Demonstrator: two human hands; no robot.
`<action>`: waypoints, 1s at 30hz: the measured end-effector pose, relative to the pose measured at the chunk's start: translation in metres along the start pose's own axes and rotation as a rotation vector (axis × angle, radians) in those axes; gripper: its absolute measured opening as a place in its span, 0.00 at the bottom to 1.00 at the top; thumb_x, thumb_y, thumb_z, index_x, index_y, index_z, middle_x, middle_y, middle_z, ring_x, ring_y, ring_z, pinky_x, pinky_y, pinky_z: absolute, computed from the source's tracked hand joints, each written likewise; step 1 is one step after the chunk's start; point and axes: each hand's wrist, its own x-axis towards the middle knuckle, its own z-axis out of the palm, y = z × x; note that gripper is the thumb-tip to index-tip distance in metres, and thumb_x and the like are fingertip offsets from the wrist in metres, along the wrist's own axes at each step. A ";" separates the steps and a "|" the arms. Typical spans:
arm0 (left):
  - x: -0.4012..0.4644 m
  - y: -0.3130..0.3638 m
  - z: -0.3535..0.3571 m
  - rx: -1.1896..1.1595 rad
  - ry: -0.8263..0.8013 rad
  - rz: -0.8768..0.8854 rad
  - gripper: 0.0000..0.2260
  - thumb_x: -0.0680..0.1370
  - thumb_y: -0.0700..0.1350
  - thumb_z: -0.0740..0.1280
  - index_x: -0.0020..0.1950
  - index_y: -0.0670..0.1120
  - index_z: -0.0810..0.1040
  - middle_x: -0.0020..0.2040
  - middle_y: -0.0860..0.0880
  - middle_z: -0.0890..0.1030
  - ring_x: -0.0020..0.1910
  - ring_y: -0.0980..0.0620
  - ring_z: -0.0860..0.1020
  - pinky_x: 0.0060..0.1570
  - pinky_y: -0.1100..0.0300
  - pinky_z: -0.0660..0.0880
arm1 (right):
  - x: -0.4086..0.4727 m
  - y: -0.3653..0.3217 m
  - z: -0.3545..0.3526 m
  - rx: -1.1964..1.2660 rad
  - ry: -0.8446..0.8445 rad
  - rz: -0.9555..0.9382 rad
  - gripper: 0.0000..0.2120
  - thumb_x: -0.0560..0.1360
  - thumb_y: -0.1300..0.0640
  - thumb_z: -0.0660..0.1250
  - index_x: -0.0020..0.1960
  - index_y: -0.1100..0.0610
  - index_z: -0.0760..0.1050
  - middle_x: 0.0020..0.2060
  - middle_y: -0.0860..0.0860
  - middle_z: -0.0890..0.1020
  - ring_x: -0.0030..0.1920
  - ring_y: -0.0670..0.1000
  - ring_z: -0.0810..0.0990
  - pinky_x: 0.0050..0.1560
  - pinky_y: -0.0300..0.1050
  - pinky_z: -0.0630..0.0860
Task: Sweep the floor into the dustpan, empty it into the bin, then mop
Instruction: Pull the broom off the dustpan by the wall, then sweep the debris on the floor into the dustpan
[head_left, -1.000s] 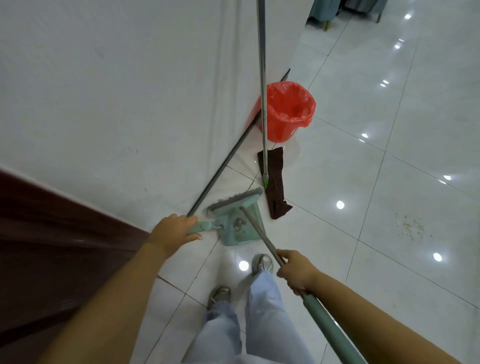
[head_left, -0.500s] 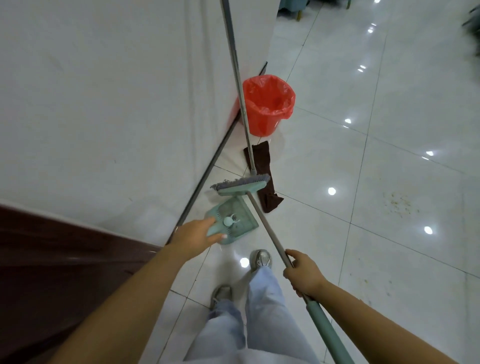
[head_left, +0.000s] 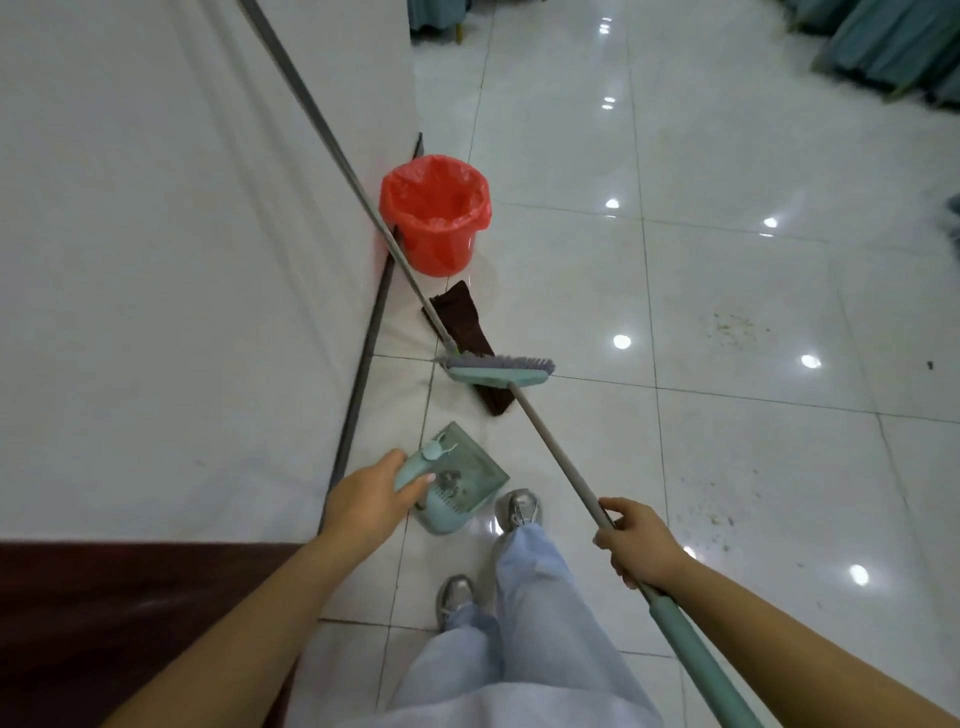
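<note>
left hand (head_left: 366, 501) grips the dustpan (head_left: 457, 480) by its handle; right hand (head_left: 640, 543) is closed round the broom (head_left: 496, 371) shaft, the head raised ahead of that grip. crumbs (head_left: 735, 325) lie well to the right — carry both across, set the pan lip flat, sweep with short strokes. bin (head_left: 435, 215) stands beyond the broom head, by the wall.
</note>
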 end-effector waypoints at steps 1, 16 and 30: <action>-0.002 0.005 0.000 0.008 -0.001 0.011 0.16 0.76 0.64 0.60 0.43 0.51 0.68 0.39 0.48 0.80 0.38 0.46 0.78 0.35 0.57 0.71 | -0.004 0.008 -0.004 0.040 0.014 0.016 0.26 0.75 0.66 0.63 0.72 0.58 0.65 0.36 0.56 0.78 0.24 0.50 0.73 0.23 0.41 0.73; 0.009 0.132 0.036 0.158 -0.119 0.292 0.14 0.77 0.62 0.60 0.44 0.52 0.69 0.34 0.52 0.76 0.33 0.51 0.75 0.28 0.59 0.63 | -0.033 0.139 -0.051 0.647 0.142 0.579 0.09 0.76 0.71 0.61 0.37 0.66 0.70 0.23 0.56 0.72 0.15 0.49 0.67 0.19 0.34 0.67; 0.023 0.267 0.126 0.376 -0.152 0.497 0.15 0.76 0.65 0.57 0.44 0.54 0.68 0.29 0.52 0.75 0.27 0.53 0.75 0.30 0.55 0.76 | -0.067 0.325 -0.166 0.738 0.205 0.654 0.04 0.78 0.65 0.62 0.45 0.64 0.72 0.28 0.57 0.72 0.22 0.51 0.69 0.22 0.35 0.68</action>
